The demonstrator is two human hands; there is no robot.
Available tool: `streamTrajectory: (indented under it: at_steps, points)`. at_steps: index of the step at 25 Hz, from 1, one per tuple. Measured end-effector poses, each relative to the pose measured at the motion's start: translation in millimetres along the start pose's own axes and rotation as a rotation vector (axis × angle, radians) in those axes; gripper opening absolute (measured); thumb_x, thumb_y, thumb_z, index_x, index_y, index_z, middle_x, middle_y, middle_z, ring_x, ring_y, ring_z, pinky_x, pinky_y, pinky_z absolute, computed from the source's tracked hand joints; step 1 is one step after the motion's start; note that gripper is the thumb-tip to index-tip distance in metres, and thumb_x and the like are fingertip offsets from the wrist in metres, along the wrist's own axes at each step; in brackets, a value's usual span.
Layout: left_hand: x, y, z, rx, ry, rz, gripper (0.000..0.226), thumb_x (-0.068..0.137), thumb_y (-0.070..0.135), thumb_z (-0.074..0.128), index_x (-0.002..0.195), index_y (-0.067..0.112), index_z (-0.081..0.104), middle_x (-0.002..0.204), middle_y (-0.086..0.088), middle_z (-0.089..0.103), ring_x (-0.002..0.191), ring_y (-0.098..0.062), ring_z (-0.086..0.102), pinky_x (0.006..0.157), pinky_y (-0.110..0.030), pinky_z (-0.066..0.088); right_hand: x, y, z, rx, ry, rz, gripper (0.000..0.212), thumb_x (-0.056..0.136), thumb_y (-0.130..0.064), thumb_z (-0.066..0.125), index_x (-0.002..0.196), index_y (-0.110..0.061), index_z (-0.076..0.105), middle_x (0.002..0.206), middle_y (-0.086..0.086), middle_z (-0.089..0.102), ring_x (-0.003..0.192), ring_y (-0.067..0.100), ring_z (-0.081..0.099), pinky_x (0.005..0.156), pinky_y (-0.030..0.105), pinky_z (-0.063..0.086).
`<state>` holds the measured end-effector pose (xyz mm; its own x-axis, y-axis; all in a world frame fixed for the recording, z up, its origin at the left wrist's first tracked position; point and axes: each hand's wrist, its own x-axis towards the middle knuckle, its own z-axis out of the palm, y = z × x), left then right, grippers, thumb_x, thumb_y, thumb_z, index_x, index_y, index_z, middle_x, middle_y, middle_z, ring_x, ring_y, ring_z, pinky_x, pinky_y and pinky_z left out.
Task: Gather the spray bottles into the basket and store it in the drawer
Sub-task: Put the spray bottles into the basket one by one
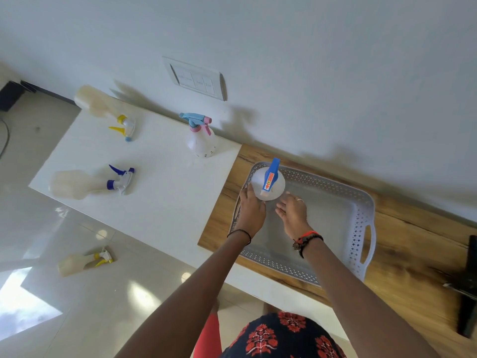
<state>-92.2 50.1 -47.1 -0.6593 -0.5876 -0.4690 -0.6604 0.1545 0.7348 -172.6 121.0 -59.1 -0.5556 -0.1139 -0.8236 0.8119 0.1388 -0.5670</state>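
A white bottle [268, 183] with a blue trigger stands upright in the basket's [361, 202] far-left corner, probably to leave room for others. The left hand [251, 206] cups its side; the right hand [293, 211] hovers just beside, grip spread. Three bottles wait on the white surface [165, 192], one on the floor.

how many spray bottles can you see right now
5: blue-topped bottle standing in the basket; pink-and-blue bottle upright on the white counter; yellow-trigger bottle and blue-trigger bottle lying there; one on the floor.
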Motion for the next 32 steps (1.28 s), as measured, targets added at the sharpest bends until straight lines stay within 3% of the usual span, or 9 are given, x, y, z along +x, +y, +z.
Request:
streamTrajectory:
  at_steps: [3, 7, 10, 14, 19, 22, 25, 29, 32]
  points:
    - [-7, -5, -10, -0.111, 0.059, 0.054, 0.045, 0.094, 0.003, 0.045, 0.138, 0.006, 0.036, 0.133, -0.014, 0.041, 0.118, -0.024, 0.05, 0.101, -0.023, 0.042, -23, 9, 1, 0.222, 0.2, 0.031, 0.012, 0.098, -0.009, 0.04, 0.094, -0.005, 0.05, 0.087, 0.011, 0.056, 0.083, 0.022, 0.058, 0.085, 0.034, 0.052]
    - [-10, -27, -41, -0.211, 0.246, 0.105, 0.028, 0.096, 0.013, 0.045, 0.122, 0.023, 0.047, 0.124, 0.004, 0.048, 0.103, -0.009, 0.057, 0.085, -0.014, 0.046, -70, 40, 19, 0.271, 0.135, 0.315, 0.027, 0.097, -0.013, 0.041, 0.071, -0.01, 0.049, 0.059, 0.008, 0.061, 0.046, 0.017, 0.058, 0.055, 0.03, 0.046]
    - [3, -43, -80, -0.197, 0.375, 0.121, 0.03, 0.096, 0.012, 0.045, 0.125, 0.022, 0.047, 0.123, 0.006, 0.047, 0.102, -0.01, 0.057, 0.087, -0.017, 0.046, -99, 55, 58, 0.24, -0.07, 0.481, 0.028, 0.099, -0.017, 0.045, 0.073, -0.006, 0.051, 0.075, 0.014, 0.06, 0.067, 0.025, 0.059, 0.06, 0.035, 0.05]
    - [38, -57, -133, -0.159, 0.403, 0.071, 0.035, 0.096, 0.011, 0.046, 0.132, 0.011, 0.044, 0.13, -0.007, 0.046, 0.106, -0.015, 0.056, 0.086, -0.019, 0.042, -97, 32, 128, 0.266, -0.295, 0.406, 0.022, 0.096, -0.004, 0.047, 0.075, -0.001, 0.055, 0.074, 0.016, 0.06, 0.07, 0.024, 0.061, 0.056, 0.03, 0.06]
    - [90, -67, -176, -0.269, 0.266, -0.077, 0.049, 0.096, 0.018, 0.051, 0.14, 0.01, 0.033, 0.135, -0.01, 0.043, 0.116, -0.021, 0.052, 0.093, -0.026, 0.041, -26, -17, 200, 0.056, -0.091, 0.061, 0.018, 0.098, -0.002, 0.033, 0.095, -0.003, 0.051, 0.073, 0.009, 0.05, 0.06, 0.016, 0.048, 0.059, 0.024, 0.047]
    - [119, -70, -185, -0.535, 0.144, -0.347, 0.046, 0.099, 0.03, 0.043, 0.142, 0.015, 0.034, 0.14, -0.013, 0.046, 0.117, -0.028, 0.056, 0.105, -0.036, 0.043, 16, -38, 222, -0.124, -0.05, -0.009, 0.027, 0.1, -0.032, 0.038, 0.095, -0.008, 0.05, 0.074, 0.003, 0.042, 0.062, 0.014, 0.038, 0.061, 0.026, 0.04]
    - [133, -71, -188, -0.684, 0.055, -0.433, 0.045, 0.101, 0.033, 0.037, 0.144, 0.018, 0.034, 0.143, -0.013, 0.043, 0.108, -0.027, 0.057, 0.098, -0.034, 0.045, 46, -50, 236, -0.35, -0.093, -0.062, 0.053, 0.097, -0.054, 0.029, 0.117, -0.014, 0.058, 0.089, 0.001, 0.049, 0.063, 0.012, 0.036, 0.065, 0.024, 0.036]
    - [143, -75, -190, -0.668, -0.041, -0.422, 0.052, 0.101, 0.036, 0.037, 0.149, 0.016, 0.028, 0.148, -0.012, 0.039, 0.12, -0.029, 0.056, 0.099, -0.034, 0.046, 63, -60, 245, -0.381, -0.159, -0.085, 0.052, 0.095, -0.056, 0.032, 0.125, -0.021, 0.057, 0.105, -0.004, 0.049, 0.076, 0.009, 0.044, 0.081, 0.022, 0.039]
    - [147, -79, -194, -0.644, -0.114, -0.394, 0.058, 0.099, 0.044, 0.038, 0.15, 0.019, 0.026, 0.149, -0.011, 0.038, 0.117, -0.026, 0.055, 0.099, -0.033, 0.045, 63, -59, 247, -0.346, -0.223, -0.061, 0.039, 0.099, -0.039, 0.036, 0.135, -0.029, 0.049, 0.09, -0.008, 0.051, 0.082, 0.009, 0.047, 0.093, 0.027, 0.038]
